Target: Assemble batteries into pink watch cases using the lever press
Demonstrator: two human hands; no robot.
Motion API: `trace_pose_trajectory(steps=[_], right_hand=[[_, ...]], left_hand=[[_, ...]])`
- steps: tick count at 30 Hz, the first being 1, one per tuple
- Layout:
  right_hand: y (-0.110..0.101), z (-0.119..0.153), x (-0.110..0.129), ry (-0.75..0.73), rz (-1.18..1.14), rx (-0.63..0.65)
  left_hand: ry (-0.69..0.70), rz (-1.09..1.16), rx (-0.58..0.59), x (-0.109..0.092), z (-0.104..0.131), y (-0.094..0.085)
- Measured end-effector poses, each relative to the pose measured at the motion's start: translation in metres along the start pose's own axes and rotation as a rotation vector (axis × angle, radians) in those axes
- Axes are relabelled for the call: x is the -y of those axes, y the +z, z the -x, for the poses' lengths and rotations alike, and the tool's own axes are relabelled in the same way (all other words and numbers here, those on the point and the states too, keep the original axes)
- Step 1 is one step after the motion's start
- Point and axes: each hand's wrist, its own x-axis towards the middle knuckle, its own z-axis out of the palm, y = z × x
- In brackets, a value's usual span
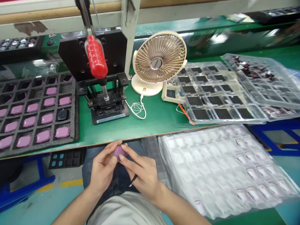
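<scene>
Purple piece [119, 152] seems pinched between left grip [103, 168] and right grip [145, 172].

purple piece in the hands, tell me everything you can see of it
The purple piece is small, with a smooth-looking, plastic-like surface. It is held off the green bench, near its front edge and above the person's jeans. The fingertips of the left hand and right hand pinch it from both sides, hiding parts of its outline. Its full shape and finer details cannot be made out.
</scene>
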Motion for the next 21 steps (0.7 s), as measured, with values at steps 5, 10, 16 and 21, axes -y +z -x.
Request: trace_pose_trajectory(steps=[5,10,16,21], right_hand=[[0.000,-0.010,0.004,0.145,-0.025,-0.034],[-0.011,-0.019,0.003,0.181,-0.023,0.248],[-0.019,-0.021,-0.008,-0.009,-0.032,0.299],[-0.017,-0.020,-0.008,0.035,-0.087,0.329]], left_hand=[[-0.061,-0.053,-0.226,-0.008,0.005,0.010],[-0.036,-0.059,-0.140,-0.013,0.009,0.000],[0.104,-0.570,0.222,-0.033,-0.006,-0.019],[0.270,-0.771,0.237,-0.045,-0.010,-0.017]])
